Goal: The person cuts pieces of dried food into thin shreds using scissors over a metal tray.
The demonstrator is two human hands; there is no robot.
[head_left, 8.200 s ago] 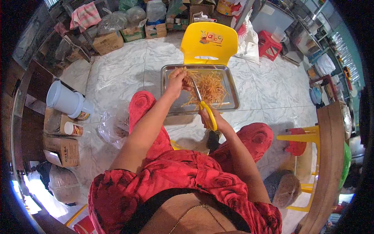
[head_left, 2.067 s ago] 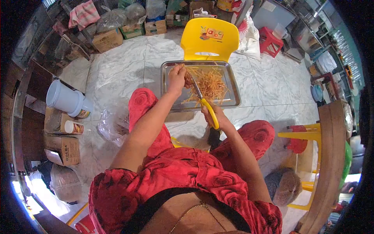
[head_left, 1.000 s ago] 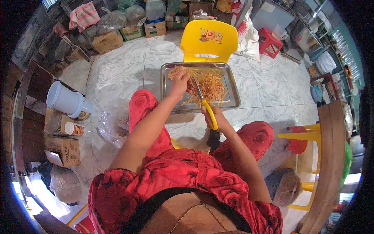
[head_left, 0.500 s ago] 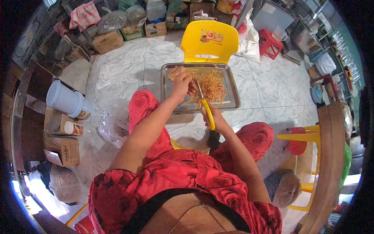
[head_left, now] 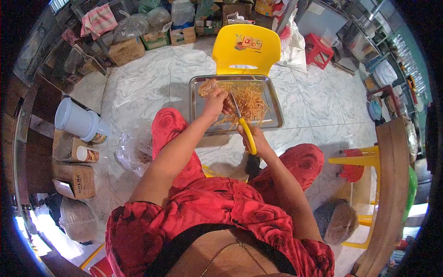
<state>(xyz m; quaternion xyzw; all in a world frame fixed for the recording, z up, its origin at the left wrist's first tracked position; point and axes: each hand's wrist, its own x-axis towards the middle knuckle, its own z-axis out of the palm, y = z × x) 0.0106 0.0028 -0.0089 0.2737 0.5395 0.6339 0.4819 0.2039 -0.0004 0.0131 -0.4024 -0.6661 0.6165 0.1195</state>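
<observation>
— Where do we have the brown dried piece [head_left: 227,106]?

— In our left hand [head_left: 214,102], fingers closed on it, above the left part of the metal tray [head_left: 275,115]. Our fingers hide most of it. A paler brown lump [head_left: 207,87] shows just past the knuckles; whether the two are joined, we can't tell.

— How would we expect it to handle?

— Light and dry, we'd judge, rather stiff but fibrous, so hardly slippery, though apt to split along the grain. We'd hold it by the far edge, fingertips tucked away from the blades.

— And our right hand [head_left: 258,141]?

— Wrapped round the handles of the yellow-handled scissors [head_left: 249,137], with the blades pointing up beside our left fingers. How far the blades are parted, we can't make out.

— What lies next to them?

— A loose heap of thin brown strips [head_left: 253,102] on the tray. They look feathery and probably brittle; we'd lift them in a slack handful.

— Farther out?

— The yellow chair back [head_left: 247,46] with its "abc" print stands behind the tray, and our red patterned trousers [head_left: 168,122] flank the near side.
</observation>
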